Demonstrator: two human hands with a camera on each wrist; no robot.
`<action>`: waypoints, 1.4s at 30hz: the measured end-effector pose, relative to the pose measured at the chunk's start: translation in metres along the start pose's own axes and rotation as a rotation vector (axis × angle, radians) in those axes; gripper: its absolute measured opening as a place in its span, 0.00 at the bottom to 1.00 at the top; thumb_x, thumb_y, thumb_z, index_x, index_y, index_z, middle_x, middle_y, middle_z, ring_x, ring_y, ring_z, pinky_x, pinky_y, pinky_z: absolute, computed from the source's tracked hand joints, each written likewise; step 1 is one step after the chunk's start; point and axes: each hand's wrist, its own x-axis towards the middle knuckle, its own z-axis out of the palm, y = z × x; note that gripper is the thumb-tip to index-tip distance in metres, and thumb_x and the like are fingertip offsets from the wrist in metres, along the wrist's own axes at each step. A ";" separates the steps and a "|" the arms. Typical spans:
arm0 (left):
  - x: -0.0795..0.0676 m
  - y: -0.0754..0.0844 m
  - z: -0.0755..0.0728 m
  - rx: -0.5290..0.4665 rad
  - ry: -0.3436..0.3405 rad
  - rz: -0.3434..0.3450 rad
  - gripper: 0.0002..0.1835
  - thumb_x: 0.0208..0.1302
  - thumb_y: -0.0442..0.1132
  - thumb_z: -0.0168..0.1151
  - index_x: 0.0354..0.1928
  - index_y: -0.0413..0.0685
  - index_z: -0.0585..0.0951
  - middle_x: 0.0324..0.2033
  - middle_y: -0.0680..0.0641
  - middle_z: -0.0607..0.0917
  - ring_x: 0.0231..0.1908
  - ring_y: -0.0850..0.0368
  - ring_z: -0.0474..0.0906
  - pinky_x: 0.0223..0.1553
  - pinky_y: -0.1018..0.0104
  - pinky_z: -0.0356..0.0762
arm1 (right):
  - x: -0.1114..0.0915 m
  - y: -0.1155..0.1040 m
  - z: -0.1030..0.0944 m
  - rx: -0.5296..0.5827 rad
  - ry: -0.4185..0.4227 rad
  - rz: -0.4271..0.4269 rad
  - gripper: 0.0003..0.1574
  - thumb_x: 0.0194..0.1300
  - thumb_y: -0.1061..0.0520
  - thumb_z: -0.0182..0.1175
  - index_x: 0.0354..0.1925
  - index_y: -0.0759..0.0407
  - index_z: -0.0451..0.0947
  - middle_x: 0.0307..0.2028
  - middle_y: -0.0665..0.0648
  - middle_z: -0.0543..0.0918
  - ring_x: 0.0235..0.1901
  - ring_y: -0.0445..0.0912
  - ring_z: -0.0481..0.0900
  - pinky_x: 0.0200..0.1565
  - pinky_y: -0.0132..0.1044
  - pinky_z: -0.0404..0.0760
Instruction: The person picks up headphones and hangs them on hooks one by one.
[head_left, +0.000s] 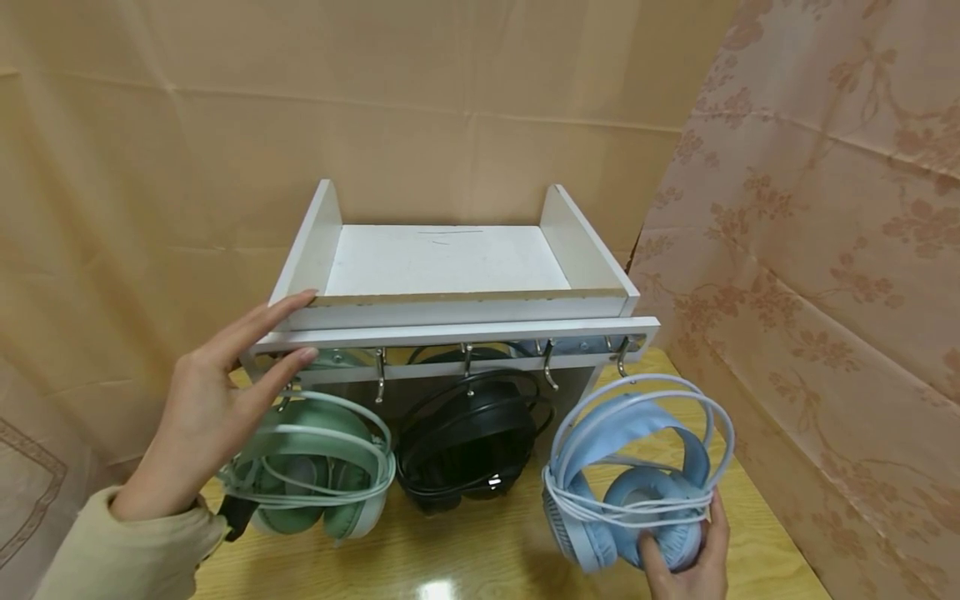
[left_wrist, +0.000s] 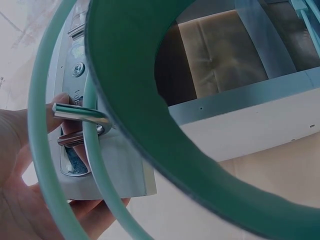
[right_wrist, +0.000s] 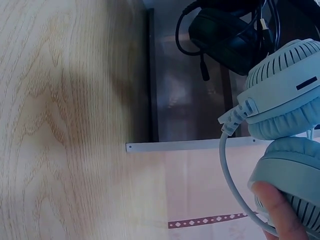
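Observation:
My left hand grips the left end of the white shelf's hook rail, fingers on top and thumb on the front. Just below it, green headphones with a wound pale cable hang from the leftmost hook. In the left wrist view, their green headband partly covers the rail. Lower right, my right hand holds blue headphones by one ear cup, thumb on the cup. Their headband and looped cable are close below the rightmost hook; I cannot tell whether they touch it.
Black headphones hang below the middle of the rail, between the other two pairs. A bare hook lies right of them. The white shelf stands on a wood-grain table, with a beige curtain behind and a floral cloth at right.

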 end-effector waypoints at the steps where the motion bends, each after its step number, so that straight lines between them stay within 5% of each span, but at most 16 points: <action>1: 0.000 0.000 0.000 -0.003 0.002 0.004 0.30 0.53 0.38 0.68 0.59 0.71 0.73 0.60 0.50 0.75 0.62 0.66 0.66 0.54 0.85 0.59 | 0.000 0.000 0.000 -0.006 0.005 0.000 0.58 0.41 0.75 0.63 0.69 0.48 0.57 0.35 0.26 0.70 0.31 0.22 0.69 0.30 0.15 0.67; 6: 0.000 0.000 0.001 0.000 0.016 0.033 0.31 0.53 0.37 0.68 0.59 0.71 0.73 0.60 0.53 0.74 0.59 0.76 0.65 0.45 0.86 0.58 | 0.000 -0.001 0.002 -0.006 0.006 -0.006 0.57 0.42 0.75 0.63 0.69 0.49 0.57 0.34 0.27 0.71 0.29 0.23 0.69 0.30 0.16 0.67; 16: -0.001 -0.001 0.000 -0.002 -0.001 0.008 0.30 0.54 0.38 0.67 0.59 0.72 0.73 0.61 0.54 0.73 0.61 0.69 0.66 0.47 0.87 0.57 | 0.003 0.003 0.008 -0.001 0.013 -0.027 0.58 0.41 0.75 0.62 0.69 0.48 0.56 0.41 0.26 0.69 0.36 0.22 0.68 0.35 0.14 0.66; 26: -0.001 0.000 0.002 0.009 0.018 0.055 0.31 0.54 0.36 0.67 0.59 0.71 0.73 0.61 0.53 0.74 0.59 0.78 0.64 0.42 0.84 0.57 | 0.009 0.011 0.018 -0.022 0.028 -0.025 0.57 0.46 0.72 0.62 0.69 0.41 0.54 0.61 0.60 0.71 0.44 0.23 0.63 0.44 0.14 0.58; 35: -0.001 0.000 0.000 0.016 0.006 0.031 0.31 0.55 0.38 0.67 0.59 0.72 0.72 0.61 0.54 0.74 0.60 0.76 0.64 0.48 0.88 0.57 | 0.015 0.014 0.022 -0.086 0.059 0.015 0.54 0.49 0.67 0.62 0.69 0.38 0.53 0.59 0.61 0.72 0.44 0.34 0.68 0.42 0.23 0.59; 42: 0.000 0.000 0.000 0.007 -0.005 0.000 0.31 0.54 0.39 0.67 0.59 0.73 0.72 0.61 0.55 0.74 0.61 0.68 0.66 0.52 0.88 0.56 | 0.023 0.025 0.031 -0.012 0.127 -0.094 0.54 0.47 0.71 0.61 0.69 0.43 0.54 0.58 0.63 0.72 0.45 0.23 0.64 0.45 0.20 0.60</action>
